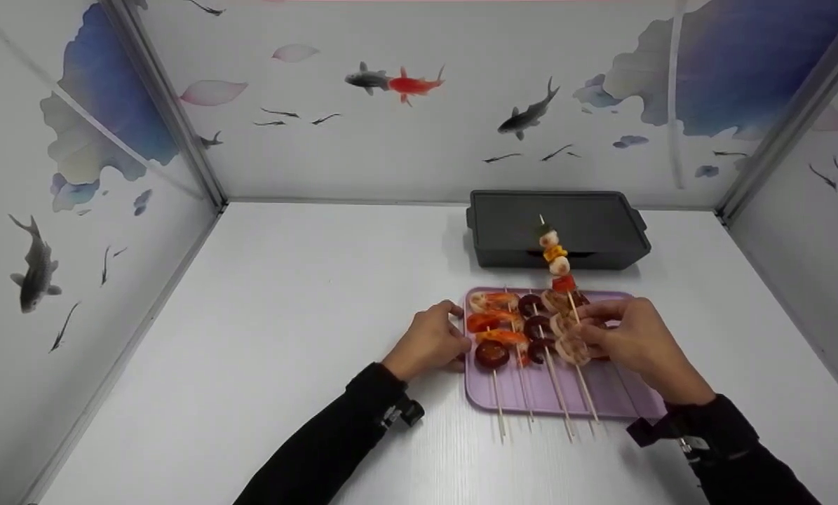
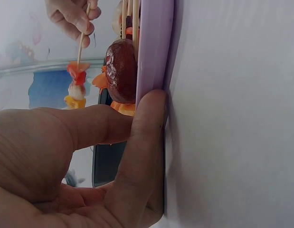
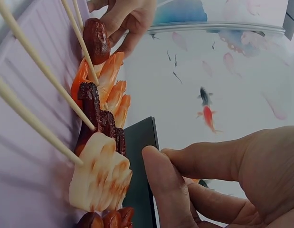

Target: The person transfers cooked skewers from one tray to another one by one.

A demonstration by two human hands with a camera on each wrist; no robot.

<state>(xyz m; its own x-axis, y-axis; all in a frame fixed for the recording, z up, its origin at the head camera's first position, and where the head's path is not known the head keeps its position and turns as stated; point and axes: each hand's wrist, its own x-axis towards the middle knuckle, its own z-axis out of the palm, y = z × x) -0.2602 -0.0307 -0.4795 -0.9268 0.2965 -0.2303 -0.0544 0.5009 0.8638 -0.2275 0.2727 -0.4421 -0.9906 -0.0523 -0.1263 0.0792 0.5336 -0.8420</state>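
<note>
Between thumb and fingers, my right hand pinches the bare stick of a vegetable skewer, raised over the tray and threaded with red, white, yellow and dark green pieces. In the left wrist view, this skewer's red piece hangs from the stick; in the right wrist view, my fingers hide most of it. The purple tray has its left edge gripped by my left hand, one fingertip along the outer side. Lying on the tray are orange shrimp skewers, dark red curled pieces and pale grill-marked slices.
A black rectangular box-like grill stands right behind the tray, near the back wall. Close to my left hand lies a glossy brown round piece. Several bare sticks jut over the tray's front edge.
</note>
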